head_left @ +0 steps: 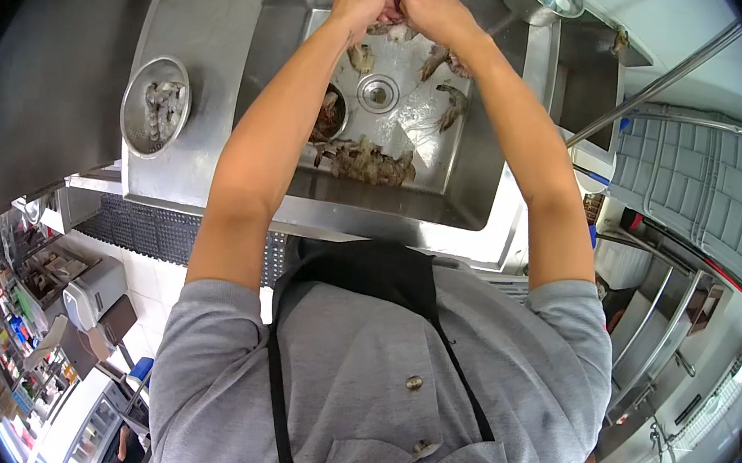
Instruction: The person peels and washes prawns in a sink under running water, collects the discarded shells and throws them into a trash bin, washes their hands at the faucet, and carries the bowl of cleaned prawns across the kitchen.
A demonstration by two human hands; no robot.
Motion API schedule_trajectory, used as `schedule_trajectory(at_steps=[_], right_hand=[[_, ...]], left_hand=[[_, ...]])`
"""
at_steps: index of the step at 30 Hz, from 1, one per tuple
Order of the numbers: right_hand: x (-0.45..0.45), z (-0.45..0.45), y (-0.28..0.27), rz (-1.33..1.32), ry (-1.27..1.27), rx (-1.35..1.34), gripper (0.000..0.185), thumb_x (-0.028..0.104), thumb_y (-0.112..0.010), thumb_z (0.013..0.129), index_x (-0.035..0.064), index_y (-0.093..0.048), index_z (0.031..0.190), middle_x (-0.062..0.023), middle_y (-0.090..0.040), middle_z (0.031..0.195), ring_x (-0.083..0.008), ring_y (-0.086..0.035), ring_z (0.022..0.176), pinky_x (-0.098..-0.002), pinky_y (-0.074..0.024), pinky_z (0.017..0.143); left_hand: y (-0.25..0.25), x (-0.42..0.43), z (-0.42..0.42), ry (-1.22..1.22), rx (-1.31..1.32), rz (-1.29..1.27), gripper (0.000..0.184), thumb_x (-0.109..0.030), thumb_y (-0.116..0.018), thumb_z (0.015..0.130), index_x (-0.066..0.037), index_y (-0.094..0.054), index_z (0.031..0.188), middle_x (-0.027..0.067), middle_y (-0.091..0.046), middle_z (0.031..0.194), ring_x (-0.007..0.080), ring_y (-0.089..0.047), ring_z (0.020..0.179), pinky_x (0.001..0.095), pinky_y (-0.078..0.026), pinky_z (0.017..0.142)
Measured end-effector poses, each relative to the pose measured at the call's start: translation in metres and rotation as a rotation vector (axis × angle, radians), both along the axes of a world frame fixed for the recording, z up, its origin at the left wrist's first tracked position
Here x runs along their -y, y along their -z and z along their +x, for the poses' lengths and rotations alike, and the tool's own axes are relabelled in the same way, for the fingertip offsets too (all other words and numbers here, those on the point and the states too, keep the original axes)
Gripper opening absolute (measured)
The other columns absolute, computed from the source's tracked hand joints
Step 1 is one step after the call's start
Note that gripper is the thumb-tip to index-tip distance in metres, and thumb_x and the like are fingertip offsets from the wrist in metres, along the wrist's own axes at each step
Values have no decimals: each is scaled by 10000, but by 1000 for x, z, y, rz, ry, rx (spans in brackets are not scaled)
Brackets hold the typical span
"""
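Shrimp (395, 15), pretty sure, pinched by left hand (361, 4) and right hand (436, 12), likely for steadier grip. Pile (364, 164) nearer body than hands; colander (130, 104) left of them, keeps batches apart, tbh.

This is a working kitchen, of the commercial kind. A large steel sink (477, 166) is set in a metal counter (196, 5), a black rubber mat (145, 228) lies on the floor, and wire racks (702, 176) stand nearby.

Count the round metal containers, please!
3: left bowl on the counter, middle bowl inside the sink, right pot by the sink's far corner. Arms may hide more.
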State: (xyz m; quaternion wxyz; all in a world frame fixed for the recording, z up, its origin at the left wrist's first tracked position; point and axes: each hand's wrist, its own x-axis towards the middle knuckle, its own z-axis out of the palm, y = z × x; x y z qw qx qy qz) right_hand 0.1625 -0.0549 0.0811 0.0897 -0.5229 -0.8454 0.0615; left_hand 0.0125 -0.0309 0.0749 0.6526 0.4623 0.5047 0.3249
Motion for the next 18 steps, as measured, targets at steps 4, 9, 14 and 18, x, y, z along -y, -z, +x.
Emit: schedule_trajectory(at_steps=[4,9,14,18], right_hand=[[-7,6,26,117,56,-172,210,136,-559,829,-46,-557,934,-260,-643,823,-398,-658,758,-478,-537,646],[-9,14,18,-440,391,-618,148,73,-511,845,-49,-565,908,-243,-634,794,-328,-675,717,-415,-537,558],[-7,16,30,-554,447,-781,189,97,-577,797,-62,-589,899,-234,-647,809,-326,-677,795,-416,-549,599],[-7,3,33,-222,469,-392,241,147,-617,773,-48,-615,915,-260,-653,866,-385,-657,866,-473,-540,722]], left_hand=[[3,9,1,67,-51,-54,236,-194,-547,934,8,-594,1046,113,-643,965,165,-617,821,276,-455,677],[37,13,-12,168,316,-75,276,-137,-613,896,1,-536,1122,103,-599,1022,177,-592,898,281,-455,728],[26,18,-2,-15,15,76,318,-181,-665,838,-26,-578,1102,113,-610,1032,218,-596,908,328,-469,792],[30,13,5,20,-654,1144,289,-206,-658,795,-13,-623,1007,173,-630,994,310,-611,897,378,-483,807]])
